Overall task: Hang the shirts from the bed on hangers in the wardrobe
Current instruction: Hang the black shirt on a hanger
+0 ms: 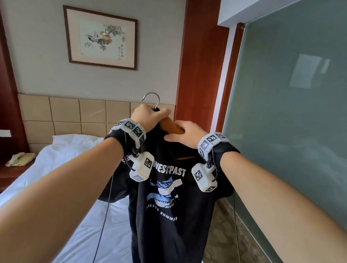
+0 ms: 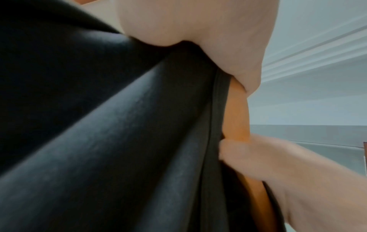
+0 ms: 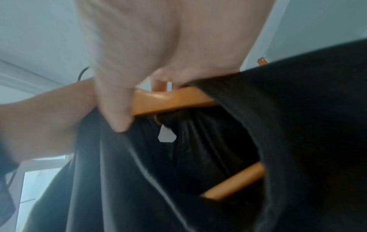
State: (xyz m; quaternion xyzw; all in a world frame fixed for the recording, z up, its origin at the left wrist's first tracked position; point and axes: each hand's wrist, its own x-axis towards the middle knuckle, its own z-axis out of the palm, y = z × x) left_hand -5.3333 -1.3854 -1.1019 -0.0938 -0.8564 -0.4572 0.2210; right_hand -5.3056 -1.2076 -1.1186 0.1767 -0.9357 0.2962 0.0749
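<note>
- The left hand [image 1: 147, 114] has its fingers curled tight round the top of the wooden hanger [image 1: 170, 125], just under the metal hook [image 1: 151, 99], which stands up at 12 o'clock above the knuckles.
- The right hand [image 1: 185, 134] sits at 3 o'clock of the left, touching the hanger's sloping arm; its thumb and fingers pinch the neck edge of the black shirt [image 1: 169, 213] against the wood.
- The black shirt hangs from both hands in mid-air, front print facing the person, its body dropping toward 6 o'clock over the foot of the bed [image 1: 66, 185].
- The bed, with white sheets, lies at 7 to 9 o'clock of the shirt; a framed picture [image 1: 101, 38] is on the wall at 11 o'clock, a frosted glass wall [image 1: 297, 111] at 3 o'clock.
- The left wrist view shows what the head view hides: the shirt [image 2: 119, 141] folded close against the wood of the hanger [image 2: 237, 113], with the right hand's fingers [image 2: 258, 157] gripping the cloth edge there.
- The right wrist view alone looks into the open neck of the shirt [image 3: 298, 125]: the hanger's lower crossbar [image 3: 234, 182] is inside, and the upper arm [image 3: 170, 100] is bare between the hands.
- No wardrobe appears in any view.
</note>
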